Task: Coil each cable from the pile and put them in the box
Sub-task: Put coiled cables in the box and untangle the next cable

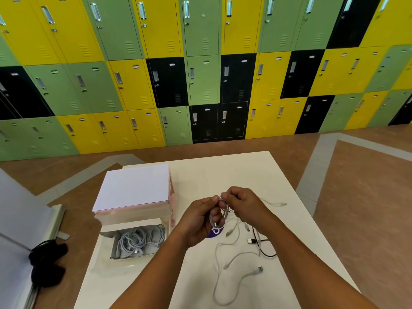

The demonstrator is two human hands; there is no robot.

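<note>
1. Nearest on the white bench (211,172), loose white cables (258,270) trail in slack loops, one ending in a USB plug.
2. Just beyond lies a black cable (252,241), crossing the white ones to the right of the forearms.
3. Above these, the left hand (198,221) has its grip curled round a small white coil (225,211). The right hand (243,204) pinches the top of the same coil. The hands partly hide a purple disc (215,231) on the bench.
4. To the left, the open box (133,225) holds several coiled cables (136,241). Its white lid (133,188) stands raised behind it.
5. Off the bench at far left, a dark object (48,264) lies by a grey panel; what it is cannot be told.
6. Past the right hand another white cable end (276,204) lies on the bench.
7. Farthest, beyond the brown floor (356,197), stand yellow, green and black lockers (200,74).
</note>
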